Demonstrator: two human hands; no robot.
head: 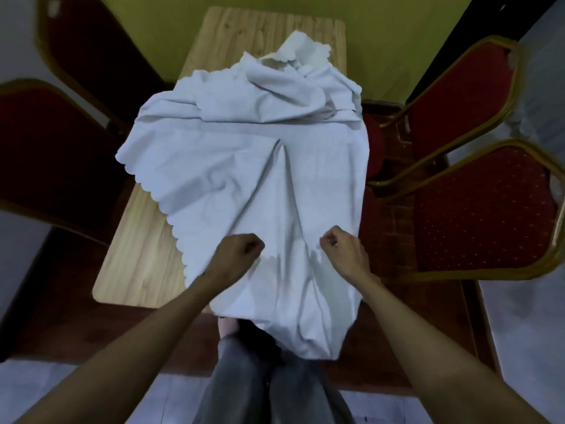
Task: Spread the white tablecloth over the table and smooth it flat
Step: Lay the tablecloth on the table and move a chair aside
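Gripping the cloth at the near edge

The white scallop-edged fabric tablecloth (pixel 244 166) is seen lying crumpled across the light wooden rectangular table (pixel 134 240), bunched in folds at the far end and hanging over the near edge. It is held by the left hand (pixel 235 255) and the right hand (pixel 342 252), each with fingers curled tightly into the fabric near the table's near end. Bare wood is left uncovered at the near left and far end. Red padded gold-framed chairs (pixel 477 209) are set at both sides.

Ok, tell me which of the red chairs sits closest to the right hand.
The near red chair on the right. Its gold-framed back stands just beside the right hand; the other right-side chair is farther back, and both left ones are across the table.
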